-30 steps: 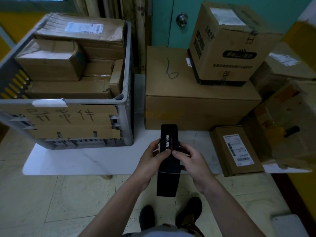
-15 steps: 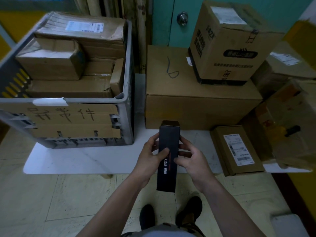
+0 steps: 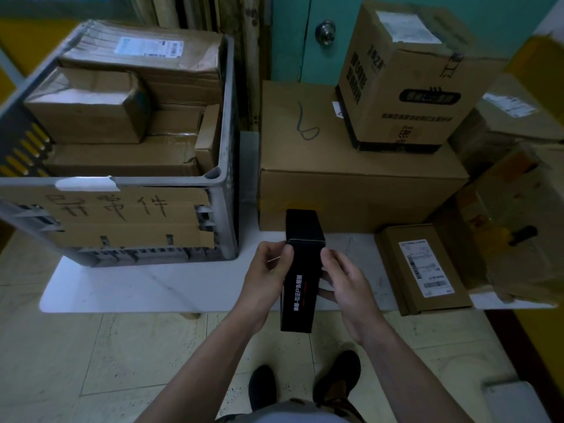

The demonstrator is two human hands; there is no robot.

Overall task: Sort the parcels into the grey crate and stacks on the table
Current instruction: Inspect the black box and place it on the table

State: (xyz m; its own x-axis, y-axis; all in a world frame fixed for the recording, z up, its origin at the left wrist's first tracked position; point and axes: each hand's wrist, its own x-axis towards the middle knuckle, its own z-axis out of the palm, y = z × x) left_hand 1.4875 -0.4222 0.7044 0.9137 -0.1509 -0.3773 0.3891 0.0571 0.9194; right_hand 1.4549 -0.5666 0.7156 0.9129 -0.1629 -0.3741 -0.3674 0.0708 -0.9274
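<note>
I hold the black box (image 3: 300, 279) upright between both hands, over the near edge of the table (image 3: 152, 288). My left hand (image 3: 265, 276) grips its left side with the thumb on the front, and my right hand (image 3: 345, 282) grips its right side with the fingers curled behind. White print runs down the face turned towards me.

The grey crate (image 3: 227, 148) stands on the left of the table. It is packed with brown cartons (image 3: 88, 108), stacked up to about its rim, and the rear one bears a white label. A cardboard sign (image 3: 122, 218) with handwritten characters covers its front wall.

To the right of the crate sits a large carton (image 3: 351, 166), with a printed carton (image 3: 406, 83) on top of it towards the right. A flat parcel (image 3: 424, 270) with a shipping label lies on the table just in front, near my right hand. More cartons crowd the far right.

The table top is white. Behind it is a teal door (image 3: 290, 41) with a round knob (image 3: 326, 32). The floor (image 3: 122, 361) is pale tile, and my shoes (image 3: 262, 386) show below.
</note>
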